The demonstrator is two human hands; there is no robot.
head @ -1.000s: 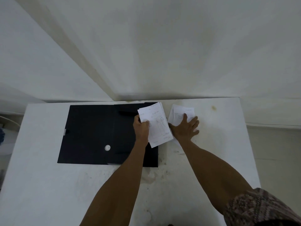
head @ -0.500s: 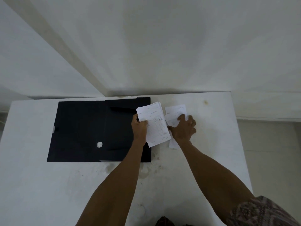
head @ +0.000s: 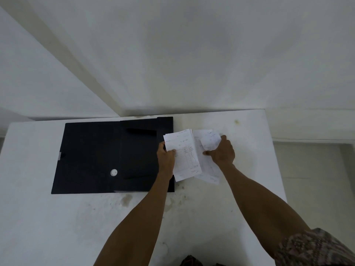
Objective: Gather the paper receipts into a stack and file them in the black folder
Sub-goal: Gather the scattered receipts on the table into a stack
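Note:
The black folder [head: 107, 154] lies flat on the white table [head: 76, 223], left of centre, with a white round button on it. My left hand [head: 166, 160] grips a stack of white printed receipts [head: 185, 158] by its left edge, just over the folder's right edge. My right hand [head: 221, 153] pinches a small crumpled receipt [head: 210, 142] lifted off the table. Under and beside it lie more loose receipts [head: 208, 171], partly covered by the stack and my hand.
The table stands in a corner against white walls. Its right edge runs close to my right forearm, with the floor [head: 317, 179] beyond. Stains mark the tabletop near the folder's front edge.
My right hand went from lying flat on the loose receipts to closing its fingers on one and lifting it. The left hand keeps the stack in about the same place.

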